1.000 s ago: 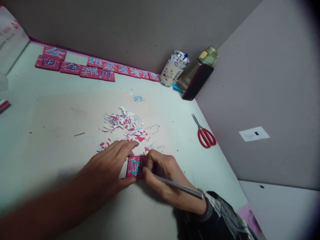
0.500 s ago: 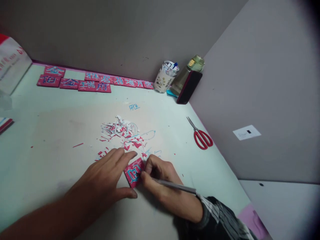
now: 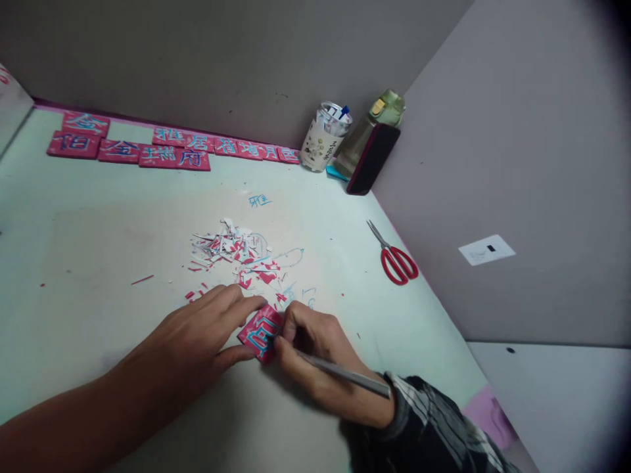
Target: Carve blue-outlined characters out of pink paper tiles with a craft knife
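Note:
A small pink-red tile [image 3: 260, 332] with a blue-outlined character lies tilted on the desk mat. My left hand [image 3: 211, 322] holds it at its left side, thumb on the lower edge and fingertips by the upper corner. In a pen grip, my right hand [image 3: 315, 358] is closed on a slim grey metal craft knife [image 3: 345, 374]. Its point is at the tile's right part, mostly hidden by my fingers. Just beyond the hands is a heap of white and red shavings [image 3: 229, 244].
Several red tiles with blue characters [image 3: 121, 151] line the back wall. At the back corner stand a jar of pens [image 3: 320, 141], a green bottle [image 3: 355, 148] and a leaning phone [image 3: 373, 159]. Red-handled scissors [image 3: 398, 263] lie at the right. Blue writing [image 3: 259, 200] marks the mat.
My left thumb has closed in against the tile, and the tile has turned slightly. The knife stays at the tile in my right hand. The view has shifted a little.

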The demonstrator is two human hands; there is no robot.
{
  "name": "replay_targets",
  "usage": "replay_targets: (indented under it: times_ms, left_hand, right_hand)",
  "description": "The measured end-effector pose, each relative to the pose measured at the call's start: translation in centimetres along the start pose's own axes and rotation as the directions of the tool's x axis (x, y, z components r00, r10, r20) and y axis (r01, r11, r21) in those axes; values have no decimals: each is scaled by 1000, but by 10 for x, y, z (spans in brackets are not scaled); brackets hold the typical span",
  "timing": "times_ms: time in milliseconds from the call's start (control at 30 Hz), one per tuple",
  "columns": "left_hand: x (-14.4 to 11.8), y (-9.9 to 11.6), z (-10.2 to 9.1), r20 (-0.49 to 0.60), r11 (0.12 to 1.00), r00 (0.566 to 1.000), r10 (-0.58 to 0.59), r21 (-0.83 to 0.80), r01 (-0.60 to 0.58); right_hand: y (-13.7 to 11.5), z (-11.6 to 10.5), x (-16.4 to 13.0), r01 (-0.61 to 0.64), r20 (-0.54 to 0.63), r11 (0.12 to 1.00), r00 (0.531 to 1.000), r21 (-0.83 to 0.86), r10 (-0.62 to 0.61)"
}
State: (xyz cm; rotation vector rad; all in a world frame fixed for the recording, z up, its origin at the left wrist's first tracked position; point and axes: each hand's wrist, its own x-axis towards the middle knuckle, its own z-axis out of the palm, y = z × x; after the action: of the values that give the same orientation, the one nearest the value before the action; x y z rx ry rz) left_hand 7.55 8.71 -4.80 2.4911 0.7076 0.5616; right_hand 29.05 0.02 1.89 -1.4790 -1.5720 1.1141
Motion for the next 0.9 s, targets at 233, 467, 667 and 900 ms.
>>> replay_targets:
  times_ms: [233, 467, 667, 900]
  left_hand:
    - [3, 9, -8, 26, 997, 997, -72, -20, 73]
    - [6, 13, -13, 79, 997, 995, -61, -44, 64]
    - [5, 23, -2, -27, 986, 994, -110, 127, 112]
    - [1, 17, -11, 55, 987, 988, -143, 77, 138]
  right_hand:
    - [-2, 2, 0, 20, -8, 1000, 1000, -18, -20]
    - [-1, 4, 0, 15, -36, 1000, 999, 2, -15]
    - [3, 8, -3, -27, -100, 999, 995, 25, 29]
    - [0, 7, 0, -48, -102, 998, 993, 27, 51]
